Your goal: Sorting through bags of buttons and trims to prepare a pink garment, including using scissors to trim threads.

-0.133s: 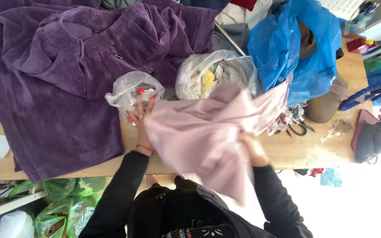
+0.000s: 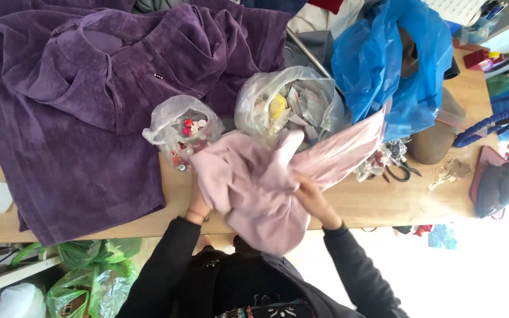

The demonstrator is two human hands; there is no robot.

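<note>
Both my hands grip the soft pale pink cloth (image 2: 254, 188) over the wooden table (image 2: 384, 203) edge: left hand (image 2: 198, 203) at nine o'clock, fingers hidden under it; right hand (image 2: 313, 200) at three o'clock, fingers closed on a fold.

Matt pink cloth (image 2: 254, 188); plush purple garment (image 2: 89, 118); wood table (image 2: 396, 203).

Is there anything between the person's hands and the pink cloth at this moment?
Nothing visible. Both hands already grip the pink cloth: the right hand pinches a fold near its middle, and the left hand is partly hidden under its edge. The bag of buttons sits just beyond.
</note>
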